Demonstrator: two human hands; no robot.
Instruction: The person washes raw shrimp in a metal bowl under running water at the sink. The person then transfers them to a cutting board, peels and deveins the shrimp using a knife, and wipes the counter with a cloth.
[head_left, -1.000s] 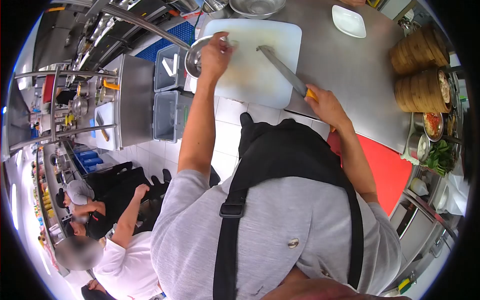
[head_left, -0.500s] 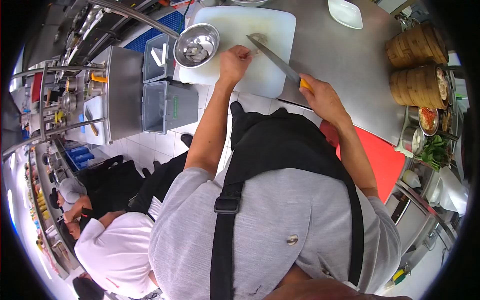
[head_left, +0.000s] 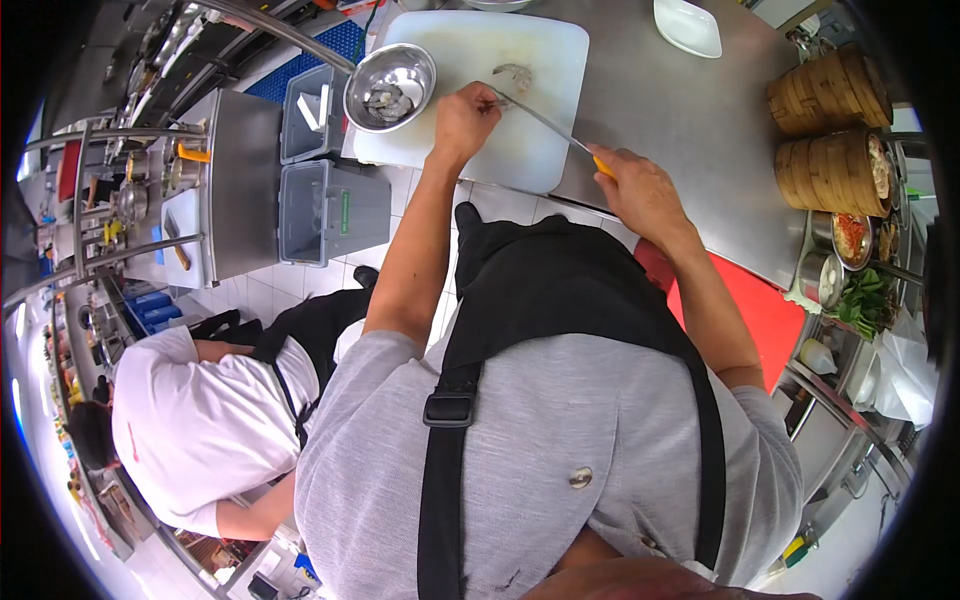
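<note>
My right hand [head_left: 638, 188] is closed round the yellow handle of a long knife [head_left: 545, 122], whose blade reaches left over the white cutting board [head_left: 545, 60]. The blade's tip is at the fingers of my left hand [head_left: 467, 124], which are pinched together low over the board. A small pale piece, perhaps a shrimp, shows at those fingertips. Just beyond lies a greyish shrimp [head_left: 516, 74] on the board. To the left, a steel bowl [head_left: 412, 70] holds several grey shrimp [head_left: 388, 102] and overlaps the board's left edge.
A white dish [head_left: 687, 27] is on the steel counter [head_left: 640, 100]. Bamboo steamers [head_left: 825, 172] stand at the right, near bowls of food and green leaves [head_left: 862, 303]. Grey bins [head_left: 333, 215] are at the left. A co-worker in a white shirt [head_left: 205, 425] stands at lower left.
My left hand has gone from the bowl to the board. The blade has moved from the shrimp to my left fingertips. The co-worker in white has turned and shifted.
</note>
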